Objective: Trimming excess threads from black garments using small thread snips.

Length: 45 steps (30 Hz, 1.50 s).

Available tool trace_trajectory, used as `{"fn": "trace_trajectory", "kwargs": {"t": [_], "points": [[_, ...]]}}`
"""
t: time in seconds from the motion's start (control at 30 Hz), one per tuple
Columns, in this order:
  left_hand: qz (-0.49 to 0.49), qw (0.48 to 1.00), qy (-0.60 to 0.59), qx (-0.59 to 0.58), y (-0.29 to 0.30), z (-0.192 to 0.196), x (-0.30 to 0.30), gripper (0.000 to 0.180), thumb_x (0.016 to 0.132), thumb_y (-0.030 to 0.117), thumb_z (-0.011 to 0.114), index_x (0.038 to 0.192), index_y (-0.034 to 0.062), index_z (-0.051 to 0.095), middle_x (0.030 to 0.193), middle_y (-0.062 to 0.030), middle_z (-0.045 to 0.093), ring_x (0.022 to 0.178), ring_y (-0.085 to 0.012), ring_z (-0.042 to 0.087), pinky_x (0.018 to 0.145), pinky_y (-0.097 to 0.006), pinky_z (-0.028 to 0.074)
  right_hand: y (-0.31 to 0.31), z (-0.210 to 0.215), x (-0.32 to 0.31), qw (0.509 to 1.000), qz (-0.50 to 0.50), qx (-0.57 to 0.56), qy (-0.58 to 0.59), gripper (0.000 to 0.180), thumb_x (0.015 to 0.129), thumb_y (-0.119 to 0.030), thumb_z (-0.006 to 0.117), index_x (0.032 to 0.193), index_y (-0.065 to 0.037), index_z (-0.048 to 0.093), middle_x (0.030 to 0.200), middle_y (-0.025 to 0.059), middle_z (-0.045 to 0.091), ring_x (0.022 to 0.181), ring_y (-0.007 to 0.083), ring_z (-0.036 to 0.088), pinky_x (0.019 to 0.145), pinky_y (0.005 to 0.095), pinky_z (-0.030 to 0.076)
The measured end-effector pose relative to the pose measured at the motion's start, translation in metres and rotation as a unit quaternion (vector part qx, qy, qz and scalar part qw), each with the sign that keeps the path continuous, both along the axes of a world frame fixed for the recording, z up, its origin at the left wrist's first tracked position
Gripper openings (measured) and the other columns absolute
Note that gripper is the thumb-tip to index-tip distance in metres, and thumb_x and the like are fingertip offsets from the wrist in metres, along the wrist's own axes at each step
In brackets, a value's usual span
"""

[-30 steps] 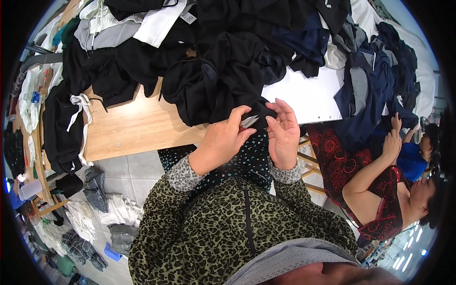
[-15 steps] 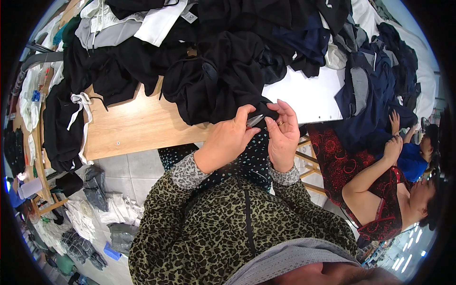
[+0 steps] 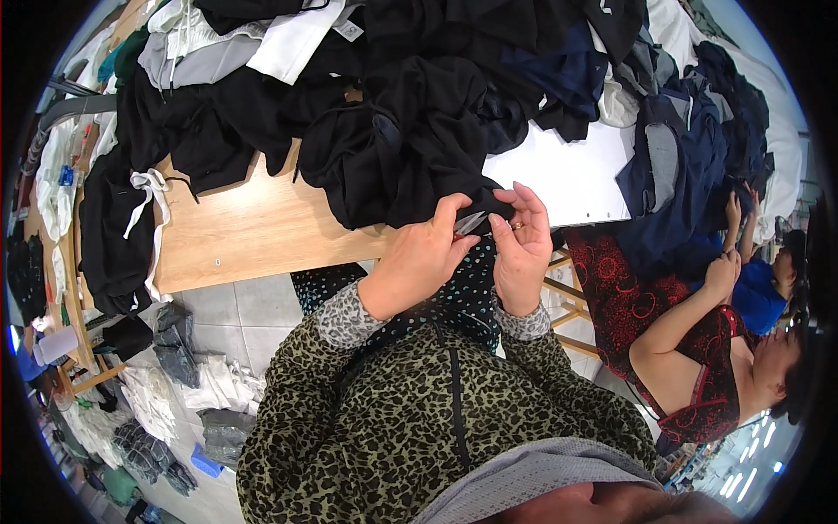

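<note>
My left hand (image 3: 421, 255) is closed around a small pair of thread snips (image 3: 470, 224). Their silver blades point up and to the right, and a bit of red handle shows by my fingers. Opposite it, my right hand (image 3: 520, 255), with a ring on one finger, pinches the near edge of a black garment (image 3: 419, 148). The blade tips lie close to that pinched edge, though whether they touch it I cannot tell. Bunched up, the garment spreads from the table's front edge back over the tabletop.
Piled clothes cover the back of the wooden table (image 3: 236, 231). A white board (image 3: 567, 179) lies to the right, beside navy garments (image 3: 676, 162). A co-worker in a red and black dress (image 3: 690, 384) sits close on my right, another in blue beyond. Bags and cloth (image 3: 223, 384) lie on the floor.
The snips' blades have shifted slightly and appear a little wider apart. Both my hands stay almost in place. The co-worker in blue has shifted their hands at the navy cloth.
</note>
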<state>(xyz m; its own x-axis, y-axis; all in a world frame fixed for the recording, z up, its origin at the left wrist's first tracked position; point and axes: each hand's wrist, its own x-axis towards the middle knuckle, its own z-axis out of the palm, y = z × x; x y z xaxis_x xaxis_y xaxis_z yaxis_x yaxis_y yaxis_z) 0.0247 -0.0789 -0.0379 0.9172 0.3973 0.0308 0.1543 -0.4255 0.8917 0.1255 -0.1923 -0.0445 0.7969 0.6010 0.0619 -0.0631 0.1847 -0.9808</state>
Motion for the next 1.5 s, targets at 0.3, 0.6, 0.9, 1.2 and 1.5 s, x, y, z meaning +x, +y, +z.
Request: {"fn": "trace_trajectory", "kwargs": {"t": [0.3,0.6,0.9,1.2,1.5], "points": [[0.12,0.976,-0.087,-0.158,0.009,-0.009,0.002,0.041,0.08,0.015,0.069,0.112,0.0015,0.049,0.078,-0.0074,0.06,0.066,-0.0121,0.057,0.058,-0.026,0.046,-0.001,0.002,0.003,0.995,0.014,0.032,0.09,0.051,0.081,0.01,0.055,0.129,0.002,0.039,0.12,0.0126,0.048,0.107,0.015,0.049,0.092,0.0251,0.04],[0.031,0.864,-0.011,-0.502,0.027,-0.012,0.016,0.027,0.084,0.006,0.063,0.108,-0.001,0.055,0.078,0.001,0.057,0.06,-0.0016,0.048,0.05,-0.017,0.037,-0.006,0.018,0.01,0.94,0.198,-0.142,-0.239,0.066,0.074,0.014,0.057,0.134,-0.005,0.037,0.134,0.0126,0.034,0.095,0.017,0.055,0.075,0.026,0.052],[0.047,0.937,-0.269,-0.219,-0.008,-0.043,-0.005,0.023,0.072,-0.01,0.06,0.089,0.0051,0.059,0.073,0.0006,0.043,0.058,-0.0065,0.039,0.051,-0.021,0.031,-0.013,-0.003,0.008,0.969,-0.06,-0.235,-0.056,0.024,0.083,0.004,0.056,0.104,-0.003,0.065,0.089,0.0026,0.057,0.075,0.0107,0.053,0.06,0.0247,0.043],[0.033,0.964,-0.187,-0.188,0.001,-0.049,-0.025,0.018,0.073,-0.008,0.06,0.087,0.0037,0.06,0.075,0.0014,0.043,0.06,-0.0058,0.041,0.051,-0.021,0.032,-0.008,-0.014,0.012,0.891,0.086,0.145,0.421,0.022,0.089,0.0,0.049,0.11,0.001,0.056,0.099,0.0094,0.063,0.095,0.0176,0.06,0.086,0.0331,0.048],[0.244,0.748,-0.193,-0.586,0.001,-0.033,-0.026,0.023,0.081,0.001,0.063,0.087,0.0104,0.042,0.059,0.0013,0.044,0.04,-0.0078,0.036,0.036,-0.022,0.024,0.001,-0.015,0.001,0.906,0.053,0.086,0.412,0.035,0.085,0.006,0.052,0.121,0.002,0.052,0.097,0.0102,0.064,0.089,0.0163,0.063,0.08,0.0289,0.054]]}}
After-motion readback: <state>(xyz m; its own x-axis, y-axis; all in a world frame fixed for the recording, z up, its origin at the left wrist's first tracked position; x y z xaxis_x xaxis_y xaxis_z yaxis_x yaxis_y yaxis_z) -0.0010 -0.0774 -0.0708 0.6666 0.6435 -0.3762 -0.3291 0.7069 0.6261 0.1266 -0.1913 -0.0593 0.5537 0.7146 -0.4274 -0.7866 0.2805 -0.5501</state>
